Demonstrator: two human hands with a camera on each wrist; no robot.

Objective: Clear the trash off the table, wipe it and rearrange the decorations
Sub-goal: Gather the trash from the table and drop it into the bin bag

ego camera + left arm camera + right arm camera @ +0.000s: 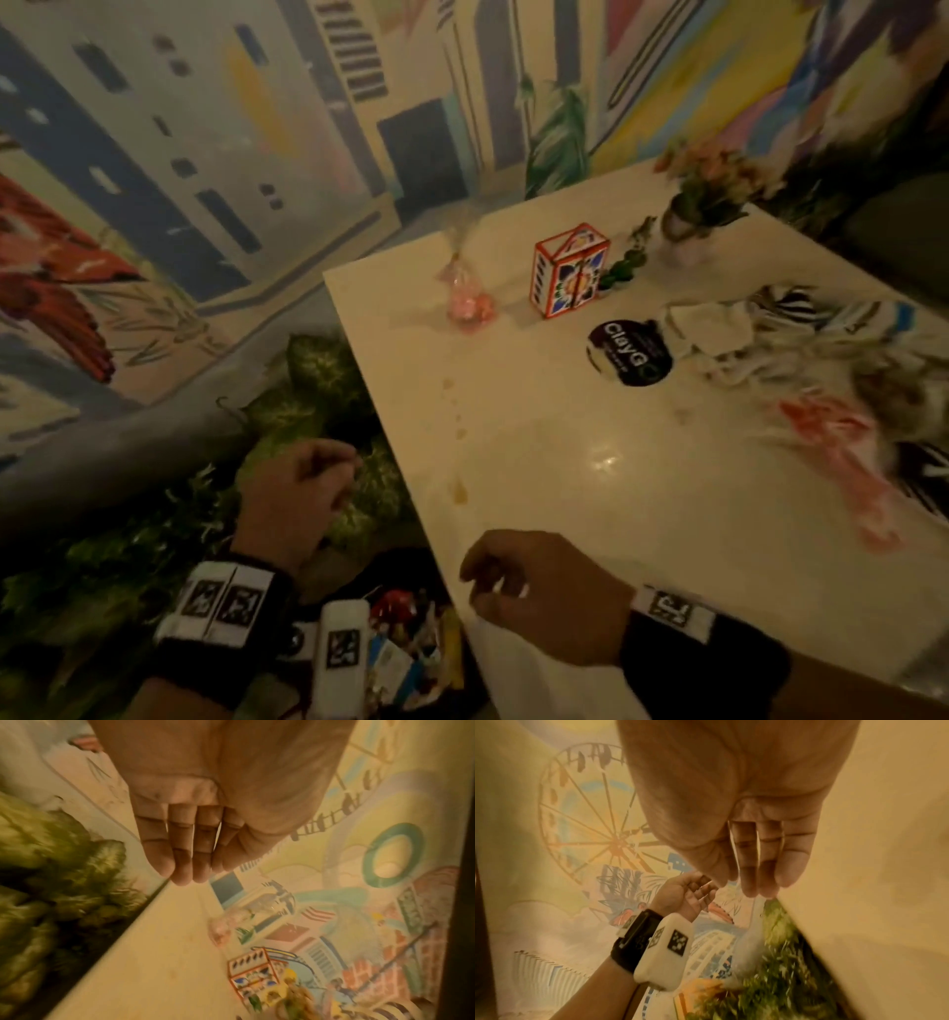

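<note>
My left hand (328,488) hovers off the white table's (590,473) left edge, fingers loosely curled and holding nothing; in the left wrist view its fingers (185,858) are nearly straight. My right hand (493,580) hangs over the near left corner, relaxed and holding nothing, as its fingers (765,866) show. Orange drops (459,491) stain the tabletop. A clear wrapper with pink bits (464,298) lies far left. Crumpled tissue and striped wrappers (719,334) and a red-and-white wrapper (842,457) litter the right side. A patterned box (567,270), a small green plant (624,267), a flower vase (688,226) and a black round "ClayG" disc (629,352) stand at the back.
Green leafy plants (318,380) fill the gap left of the table, under my left hand. A dark bin with colourful trash (405,647) sits below the near corner. A painted wall (179,180) runs behind. A pale sheet (524,673) shows under my right wrist.
</note>
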